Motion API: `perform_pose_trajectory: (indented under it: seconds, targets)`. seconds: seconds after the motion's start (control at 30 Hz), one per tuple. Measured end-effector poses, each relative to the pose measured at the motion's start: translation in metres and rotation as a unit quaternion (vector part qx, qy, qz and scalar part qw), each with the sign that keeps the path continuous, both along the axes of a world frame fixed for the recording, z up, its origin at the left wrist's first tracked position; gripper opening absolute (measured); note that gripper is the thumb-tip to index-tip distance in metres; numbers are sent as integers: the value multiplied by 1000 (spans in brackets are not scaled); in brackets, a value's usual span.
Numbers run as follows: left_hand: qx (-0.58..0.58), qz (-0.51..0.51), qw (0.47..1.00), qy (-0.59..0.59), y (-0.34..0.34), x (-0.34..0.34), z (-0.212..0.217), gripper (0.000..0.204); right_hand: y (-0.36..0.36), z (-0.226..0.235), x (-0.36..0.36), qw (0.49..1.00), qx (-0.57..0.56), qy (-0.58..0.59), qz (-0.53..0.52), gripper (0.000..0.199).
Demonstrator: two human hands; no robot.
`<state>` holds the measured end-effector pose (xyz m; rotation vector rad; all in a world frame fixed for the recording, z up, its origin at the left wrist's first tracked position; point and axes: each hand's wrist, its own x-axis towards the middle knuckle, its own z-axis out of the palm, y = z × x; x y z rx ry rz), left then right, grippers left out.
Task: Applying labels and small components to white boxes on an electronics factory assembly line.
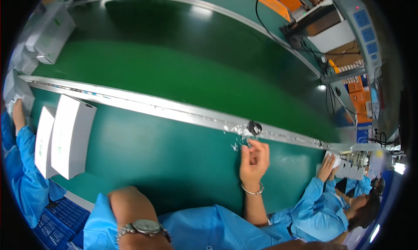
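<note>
My right hand, with a bangle on its wrist, is above the green tabletop near the metal rail. Its fingers curl in toward the thumb, and whatever they may hold is too small to make out. Just beyond the fingertips, small clear scraps lie scattered on the rail and tabletop, next to a round black object. At the table's near edge is my left hand, bent down below a wristwatch; its fingers are hidden. Two white boxes stand upright on the left.
A green conveyor belt runs beyond the rail. At the far left, a co-worker's hand touches a white box. Another person's hands hold something white on the right. Blue crates sit at lower left; cables hang at upper right.
</note>
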<state>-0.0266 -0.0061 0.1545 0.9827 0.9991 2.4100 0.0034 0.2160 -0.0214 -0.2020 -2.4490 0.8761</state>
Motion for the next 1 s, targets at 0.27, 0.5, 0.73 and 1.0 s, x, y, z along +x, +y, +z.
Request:
perform_pose_trajectory:
  seconds: [0.27, 0.5, 0.73, 1.0]
  targets:
    - [36, -68, 995, -62, 3, -1, -15, 56, -19, 0, -4, 990, -19, 7, 139, 20]
    - [51, -123, 988, -72, 8, -4, -22, 49, -18, -3, -3, 990, -55, 24, 131, 19]
    - [76, -155, 982, -73, 13, -1, -22, 43, -20, 0, -1, 987, -51, 35, 149, 19]
    - [108, -194, 972, -72, 21, 1, -18, 36, -19, -7, -2, 985, -63, 18, 157, 19]
